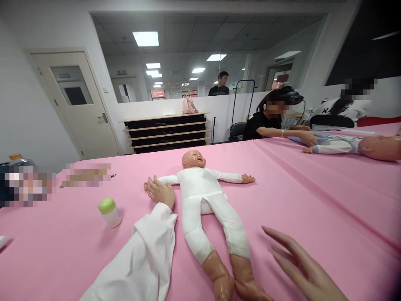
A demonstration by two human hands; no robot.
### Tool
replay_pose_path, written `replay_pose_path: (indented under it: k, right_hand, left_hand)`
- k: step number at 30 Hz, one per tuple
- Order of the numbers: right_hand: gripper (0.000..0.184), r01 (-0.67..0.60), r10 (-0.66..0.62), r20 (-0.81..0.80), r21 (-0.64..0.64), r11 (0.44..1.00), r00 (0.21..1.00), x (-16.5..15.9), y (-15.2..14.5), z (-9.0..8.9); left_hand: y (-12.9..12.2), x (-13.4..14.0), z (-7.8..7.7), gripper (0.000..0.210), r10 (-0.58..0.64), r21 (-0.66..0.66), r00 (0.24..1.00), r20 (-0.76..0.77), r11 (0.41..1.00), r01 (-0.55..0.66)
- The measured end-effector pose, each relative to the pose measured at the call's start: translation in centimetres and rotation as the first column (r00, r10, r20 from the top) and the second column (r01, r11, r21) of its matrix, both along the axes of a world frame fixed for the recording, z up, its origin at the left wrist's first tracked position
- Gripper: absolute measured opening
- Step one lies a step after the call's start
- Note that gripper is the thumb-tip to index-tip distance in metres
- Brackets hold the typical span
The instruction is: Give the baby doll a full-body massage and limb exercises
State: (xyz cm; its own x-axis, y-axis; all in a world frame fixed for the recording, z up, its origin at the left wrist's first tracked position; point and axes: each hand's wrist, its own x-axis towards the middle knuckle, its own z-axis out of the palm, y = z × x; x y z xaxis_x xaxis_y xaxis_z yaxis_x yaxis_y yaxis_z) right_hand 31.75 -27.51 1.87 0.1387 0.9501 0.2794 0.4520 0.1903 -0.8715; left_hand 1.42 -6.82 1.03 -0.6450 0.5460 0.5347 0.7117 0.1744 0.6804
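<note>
**Left hand (161, 193) at the doll's (200, 184) arm, right hand (302, 263) open beside its legs**

The left hand reaches forward, back of the hand up, fingers bent and a little spread over the doll's outstretched forearm. Whether that grip is clasped on the arm or merely lies over it, I cannot tell; the underside is hidden. A loose white sleeve (140, 246) covers the left arm to the wrist.

The right hand hangs to the right of the doll's lower legs, fingers long and nearly straight, its grip apart with nothing in it.

The doll lies on its back along the middle of the pink worktop (282, 188) — head away, bare feet toward the near edge, both arms flung wide, its body suit white.

Counting outward: one small white jar (112, 217) with a green lid stands left of the white sleeve. Beyond it is one dark pen tip (113, 175) by a blurred patch, and one bottle (20, 161) with a yellow cap at the left edge.

There are two dolls in all. The second doll (341, 146), in pale blue and white, lies at the far right, under the hands of a person (266, 123) in black. Two more people show: a person in white (357, 108) behind, and a person in a dark top (219, 90) behind the glass. One pink bag (189, 105) sits on the shelves (167, 130) — one door (67, 100) is to their left.
</note>
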Motion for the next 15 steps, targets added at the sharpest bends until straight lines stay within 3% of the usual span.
replay_pose_path:
  k: [3,7,9,11,13,15]
  right_hand:
    - [0.039,-0.097,0.056,-0.190,-0.216,0.972,0.980,0.2,6.4,2.6]
    - [0.023,-0.221,-0.066,-0.535,-0.455,0.863,0.842,-1.4,15.5,2.7]
    - [0.021,-0.263,-0.082,-0.618,-0.446,0.856,0.782,-2.6,19.3,1.9]
    - [0.022,-0.366,-0.018,-0.744,-0.349,0.863,0.668,-3.7,22.5,1.2]
    - [0.023,-0.411,-0.008,-0.859,-0.254,0.875,0.512,-4.4,24.7,0.7]
    - [0.027,-0.405,-0.015,-0.928,-0.177,0.897,0.372,-4.5,25.9,0.3]
  left_hand:
    - [-3.5,0.2,-0.1,0.051,-0.097,0.020,0.995,-0.032,0.995,0.098]
    - [-9.2,0.0,0.0,0.041,-0.352,0.096,0.931,-0.093,0.928,0.360]
    - [-11.8,-0.2,0.1,0.034,-0.452,0.115,0.878,-0.155,0.875,0.471]
    - [-13.9,-0.4,-0.1,0.028,-0.531,0.116,0.809,-0.250,0.814,0.570]
    - [-15.4,-0.3,-0.8,0.026,-0.643,0.078,0.665,-0.381,0.694,0.716]
    - [-16.4,0.3,-2.0,0.020,-0.765,-0.040,0.418,-0.490,0.499,0.866]
